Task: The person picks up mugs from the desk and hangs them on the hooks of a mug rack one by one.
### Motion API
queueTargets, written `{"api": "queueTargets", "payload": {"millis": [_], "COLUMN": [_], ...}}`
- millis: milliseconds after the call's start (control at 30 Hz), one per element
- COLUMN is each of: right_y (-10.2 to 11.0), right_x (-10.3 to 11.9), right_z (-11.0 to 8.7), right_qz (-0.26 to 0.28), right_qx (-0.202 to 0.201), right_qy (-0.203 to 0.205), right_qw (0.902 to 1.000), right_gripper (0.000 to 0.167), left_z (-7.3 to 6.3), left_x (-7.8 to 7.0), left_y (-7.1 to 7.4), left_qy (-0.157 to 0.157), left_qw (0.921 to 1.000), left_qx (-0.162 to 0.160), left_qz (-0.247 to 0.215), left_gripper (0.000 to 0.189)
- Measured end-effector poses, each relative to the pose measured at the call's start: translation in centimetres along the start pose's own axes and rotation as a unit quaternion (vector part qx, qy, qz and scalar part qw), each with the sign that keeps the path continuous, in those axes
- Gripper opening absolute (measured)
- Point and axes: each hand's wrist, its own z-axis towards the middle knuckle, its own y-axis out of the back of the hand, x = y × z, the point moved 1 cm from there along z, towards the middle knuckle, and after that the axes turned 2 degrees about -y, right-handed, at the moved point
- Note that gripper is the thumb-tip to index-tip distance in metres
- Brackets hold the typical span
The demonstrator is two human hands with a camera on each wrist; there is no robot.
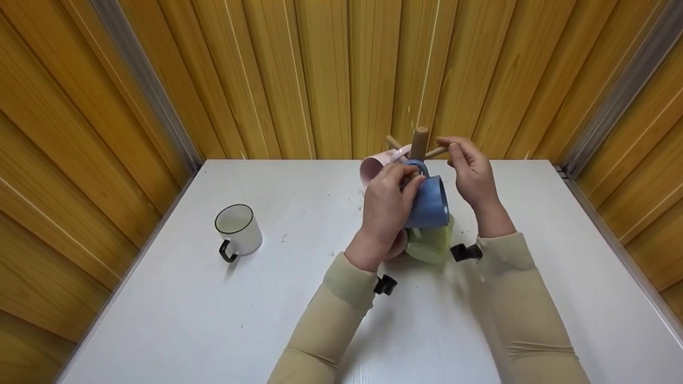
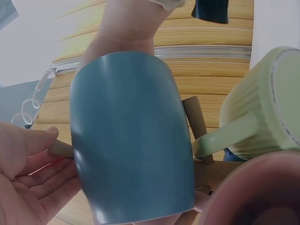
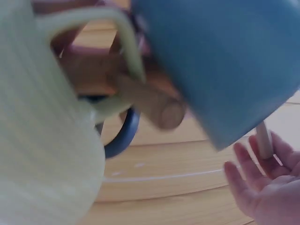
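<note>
Several mugs hang on a wooden mug tree. My left hand pinches the tip of one peg, right by the handle of the blue mug. That mug hangs tilted with its mouth to the right in the head view. My right hand holds another bare peg between thumb and fingers. Below the blue mug is a pale green mug. A pale pink mug hangs behind my left hand, and a second pink mug shows partly beside my left wrist.
A white mug with a black rim and handle stands apart on the left of the white table. Wood-panelled walls enclose the table at the back and sides. A dark blue handle shows behind the green mug.
</note>
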Motion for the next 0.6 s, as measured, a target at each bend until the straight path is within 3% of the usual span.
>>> {"api": "queueTargets", "payload": {"millis": [133, 367, 600], "right_y": [0.1, 0.1, 0.3], "right_x": [-0.2, -0.4, 0.2], "right_z": [0.2, 0.2, -0.5], "right_qz": [-0.049, -0.087, -0.126], "right_qx": [-0.011, -0.026, -0.052], "right_qy": [0.025, 0.063, 0.096], "right_qw": [0.9984, 0.9939, 0.986], "right_gripper": [0.039, 0.035, 0.025], "left_z": [0.2, 0.3, 1.0], "left_x": [0.1, 0.4, 1.8], "left_y": [0.1, 0.2, 0.8], "left_qy": [0.001, 0.002, 0.042], "left_qw": [1.0, 0.9998, 0.9949], "left_qx": [0.0, 0.008, 0.013], "left_qz": [-0.01, -0.02, -0.091], "left_gripper": [0.021, 0.022, 0.021]}}
